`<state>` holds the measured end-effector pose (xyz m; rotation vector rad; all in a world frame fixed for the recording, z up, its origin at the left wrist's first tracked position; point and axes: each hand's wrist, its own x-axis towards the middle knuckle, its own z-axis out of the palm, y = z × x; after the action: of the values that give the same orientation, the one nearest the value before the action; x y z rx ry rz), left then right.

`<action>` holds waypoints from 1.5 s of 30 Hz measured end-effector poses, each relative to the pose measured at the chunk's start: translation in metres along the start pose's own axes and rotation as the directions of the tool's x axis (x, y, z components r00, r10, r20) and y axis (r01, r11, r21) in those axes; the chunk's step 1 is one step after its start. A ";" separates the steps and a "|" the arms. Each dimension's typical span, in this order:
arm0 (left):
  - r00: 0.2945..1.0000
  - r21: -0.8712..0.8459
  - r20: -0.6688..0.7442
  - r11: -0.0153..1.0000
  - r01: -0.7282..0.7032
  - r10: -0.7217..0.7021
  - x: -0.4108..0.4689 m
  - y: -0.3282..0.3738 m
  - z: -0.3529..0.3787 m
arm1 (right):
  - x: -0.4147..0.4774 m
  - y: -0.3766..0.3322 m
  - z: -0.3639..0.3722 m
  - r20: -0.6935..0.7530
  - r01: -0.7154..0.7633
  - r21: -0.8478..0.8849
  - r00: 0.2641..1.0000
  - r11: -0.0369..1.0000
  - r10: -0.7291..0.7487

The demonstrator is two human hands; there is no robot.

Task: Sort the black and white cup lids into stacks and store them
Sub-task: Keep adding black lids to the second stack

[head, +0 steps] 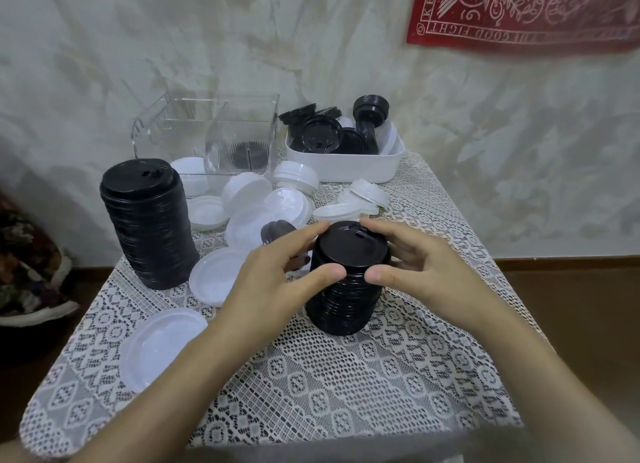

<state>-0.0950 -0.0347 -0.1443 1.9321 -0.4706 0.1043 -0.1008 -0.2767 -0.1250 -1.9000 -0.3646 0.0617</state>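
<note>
Roughly midway: 2 black stacks built. Tall stack of glossy black plastic lids (149,223) stands left; shorter black lid stack (346,289) centre, ribbed edges, sip slot on top. Left hand (277,272) and right hand (419,268) both grip its top. Loose white round plastic lids (247,196) unsorted; white rectangular tub (343,168) holds more black lids. Nothing visibly stored.

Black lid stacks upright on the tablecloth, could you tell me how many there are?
2: tall stack at left; shorter stack at centre, between left hand and right hand. The white bin may hide more.
</note>
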 end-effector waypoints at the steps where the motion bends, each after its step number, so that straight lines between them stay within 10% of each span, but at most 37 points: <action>1: 1.000 -0.008 -0.001 1.000 -0.001 0.001 0.000 0.001 0.001 | 0.000 0.002 0.001 -0.005 0.002 0.005 1.000 1.000 -0.002; 22: 0.990 0.328 0.090 0.936 -0.128 0.104 0.008 0.006 -0.007 | -0.011 0.001 0.015 -0.033 -0.020 -0.019 0.999 1.000 0.019; 29: 0.973 0.506 -0.120 0.856 -0.111 0.197 0.014 -0.014 -0.026 | -0.005 -0.006 0.024 -0.053 -0.009 -0.043 0.999 0.999 0.007; 34: 1.000 0.648 -0.007 0.762 0.010 -0.007 0.017 -0.030 -0.034 | -0.004 -0.008 0.027 -0.054 0.000 -0.067 0.999 0.998 -0.004; 45: 0.947 0.522 -0.244 0.851 -0.051 0.207 0.013 0.004 -0.047 | -0.004 -0.011 0.025 -0.035 0.002 -0.077 0.999 0.997 -0.005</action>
<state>-0.0773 0.0033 -0.1182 2.3503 -0.3982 0.6568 -0.1127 -0.2517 -0.1239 -1.9736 -0.3510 0.0123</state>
